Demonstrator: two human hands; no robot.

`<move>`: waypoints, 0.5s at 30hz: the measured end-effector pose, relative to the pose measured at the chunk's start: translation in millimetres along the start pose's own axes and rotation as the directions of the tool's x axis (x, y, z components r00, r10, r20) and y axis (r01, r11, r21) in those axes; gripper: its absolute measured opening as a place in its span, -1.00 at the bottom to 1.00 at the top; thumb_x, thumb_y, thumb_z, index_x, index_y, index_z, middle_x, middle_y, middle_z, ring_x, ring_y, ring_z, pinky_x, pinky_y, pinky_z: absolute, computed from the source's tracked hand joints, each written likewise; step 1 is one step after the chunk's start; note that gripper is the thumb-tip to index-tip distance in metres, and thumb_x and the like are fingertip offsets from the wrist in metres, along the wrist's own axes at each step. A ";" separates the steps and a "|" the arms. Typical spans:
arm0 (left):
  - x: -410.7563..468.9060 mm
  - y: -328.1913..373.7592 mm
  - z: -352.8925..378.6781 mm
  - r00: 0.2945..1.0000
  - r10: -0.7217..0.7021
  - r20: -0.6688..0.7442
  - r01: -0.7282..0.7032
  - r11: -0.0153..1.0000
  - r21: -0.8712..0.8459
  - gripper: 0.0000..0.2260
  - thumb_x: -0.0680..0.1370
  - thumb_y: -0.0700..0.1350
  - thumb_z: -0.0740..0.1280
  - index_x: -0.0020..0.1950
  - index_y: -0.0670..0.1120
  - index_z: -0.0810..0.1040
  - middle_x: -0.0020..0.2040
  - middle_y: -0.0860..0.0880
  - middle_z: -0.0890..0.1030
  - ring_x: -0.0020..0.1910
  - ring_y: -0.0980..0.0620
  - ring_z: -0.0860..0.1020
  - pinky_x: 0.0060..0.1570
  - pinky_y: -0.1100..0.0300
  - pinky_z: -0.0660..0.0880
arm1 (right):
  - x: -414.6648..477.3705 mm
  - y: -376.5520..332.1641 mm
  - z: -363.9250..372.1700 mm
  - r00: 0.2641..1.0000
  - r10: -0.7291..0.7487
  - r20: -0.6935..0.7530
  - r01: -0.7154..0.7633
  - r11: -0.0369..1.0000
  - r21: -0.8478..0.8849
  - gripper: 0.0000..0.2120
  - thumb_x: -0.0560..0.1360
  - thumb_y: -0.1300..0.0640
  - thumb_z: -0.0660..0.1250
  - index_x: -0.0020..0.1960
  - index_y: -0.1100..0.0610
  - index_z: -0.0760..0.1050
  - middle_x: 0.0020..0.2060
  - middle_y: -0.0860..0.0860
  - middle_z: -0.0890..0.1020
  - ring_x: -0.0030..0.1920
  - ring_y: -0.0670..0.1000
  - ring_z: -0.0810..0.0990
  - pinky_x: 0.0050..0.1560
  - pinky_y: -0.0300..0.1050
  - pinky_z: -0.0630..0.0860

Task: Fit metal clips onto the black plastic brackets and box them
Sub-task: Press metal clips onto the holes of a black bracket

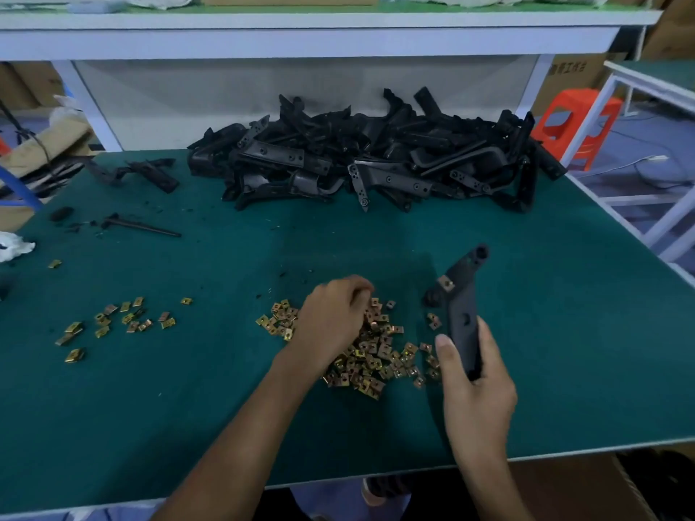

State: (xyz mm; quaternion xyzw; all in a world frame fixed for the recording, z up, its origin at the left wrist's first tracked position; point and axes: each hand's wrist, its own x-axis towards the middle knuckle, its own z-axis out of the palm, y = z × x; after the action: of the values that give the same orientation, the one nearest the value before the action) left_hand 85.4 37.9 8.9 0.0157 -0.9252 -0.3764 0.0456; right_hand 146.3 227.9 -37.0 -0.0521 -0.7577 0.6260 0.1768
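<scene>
Brass-coloured metal clips (pixel 113 321) lie scattered at the left of the green table mat (pixel 188 408); the main heap of clips (pixel 376 355) sits centre, near the front edge; the left hand (pixel 334 317) is down in it, fingers curled over, though whether a clip is pinched I cannot tell; behind, a big pile of black plastic brackets (pixel 376 156) waits at the back; to the right, the right hand (pixel 474 381) grips the lower end of one long black angled bracket (pixel 460 295), tilted up and away, a fitted clip (pixel 446 283) already on its tab. Clip-fitting is the step, I'd say; next calls for lifting one clip clear, turning its mouth to a bare tab, pushing it home.
</scene>
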 end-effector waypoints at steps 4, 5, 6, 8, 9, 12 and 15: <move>19.4 3.4 24.9 0.986 0.139 0.092 -0.164 0.909 0.383 -0.75 0.65 0.03 0.26 0.25 0.03 0.64 0.19 -0.07 0.61 0.22 -0.12 0.47 0.28 0.01 0.40 | 1.2 0.2 1.5 0.999 0.038 0.004 -0.039 0.999 0.028 -0.62 0.54 -0.05 0.44 0.26 -0.39 0.45 0.02 -0.50 0.60 0.04 -0.37 0.60 -0.05 -0.52 0.45; 21.7 5.1 28.6 0.984 0.146 0.103 -0.177 0.886 0.429 -0.75 0.65 0.04 0.27 0.26 0.05 0.63 0.20 -0.08 0.58 0.23 -0.13 0.44 0.26 0.02 0.37 | 0.7 2.1 1.7 0.999 0.032 0.009 -0.032 0.999 0.026 -0.60 0.54 -0.03 0.44 0.30 -0.33 0.47 0.01 -0.49 0.61 0.03 -0.37 0.61 -0.07 -0.52 0.45; 23.2 6.1 31.4 0.982 0.160 0.098 -0.187 0.873 0.449 -0.76 0.64 0.03 0.28 0.26 0.05 0.63 0.19 -0.08 0.57 0.23 -0.13 0.43 0.22 0.02 0.34 | 0.3 4.6 2.1 1.000 0.024 0.010 -0.024 0.999 0.021 -0.59 0.54 -0.02 0.45 0.34 -0.26 0.49 0.00 -0.48 0.62 0.00 -0.36 0.61 -0.10 -0.52 0.45; 24.5 8.9 34.6 0.979 0.193 0.072 -0.205 0.878 0.432 -0.79 0.62 -0.01 0.31 0.21 0.01 0.64 0.15 -0.08 0.57 0.20 -0.14 0.43 0.14 0.05 0.32 | -0.6 5.5 1.7 1.000 0.005 0.013 -0.005 1.000 0.003 -0.57 0.54 -0.01 0.45 0.37 -0.23 0.49 -0.08 -0.49 0.62 -0.14 -0.38 0.60 -0.18 -0.52 0.45; 24.7 11.3 35.2 0.978 0.200 0.060 -0.208 0.891 0.404 -0.82 0.61 -0.04 0.33 0.17 -0.01 0.64 0.12 -0.08 0.58 0.18 -0.14 0.44 0.09 0.06 0.31 | -1.0 4.6 1.2 1.000 -0.006 0.017 0.006 1.000 -0.010 -0.57 0.54 0.00 0.45 0.35 -0.30 0.46 -0.12 -0.51 0.60 -0.19 -0.40 0.58 -0.21 -0.54 0.45; 24.2 14.9 33.9 0.985 0.168 0.037 -0.172 0.958 0.231 -0.91 0.55 -0.11 0.39 0.05 0.00 0.61 -0.07 0.03 0.63 0.05 -0.10 0.55 0.03 0.11 0.37 | -2.5 -1.7 0.2 0.999 -0.028 0.039 0.030 0.998 -0.054 -0.52 0.55 0.01 0.45 0.23 -0.48 0.34 -0.16 -0.54 0.58 -0.23 -0.41 0.56 -0.23 -0.55 0.44; 19.0 12.3 20.8 0.999 0.019 0.042 -0.012 0.986 -0.165 -0.90 0.57 -0.12 0.39 -0.01 0.09 0.56 -0.14 0.13 0.64 -0.07 0.02 0.63 -0.09 0.25 0.52 | -2.5 -1.2 -1.0 0.996 -0.054 0.076 0.063 0.992 -0.112 -0.51 0.53 0.02 0.46 0.25 -0.46 0.38 -0.15 -0.41 0.64 -0.18 -0.31 0.62 -0.26 -0.49 0.43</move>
State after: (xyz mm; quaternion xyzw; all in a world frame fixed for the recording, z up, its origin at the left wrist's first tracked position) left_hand 64.6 60.0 4.0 -0.0035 -0.8918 -0.4514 0.0293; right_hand 149.1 227.8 -36.3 -0.0170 -0.7996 0.5775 0.1641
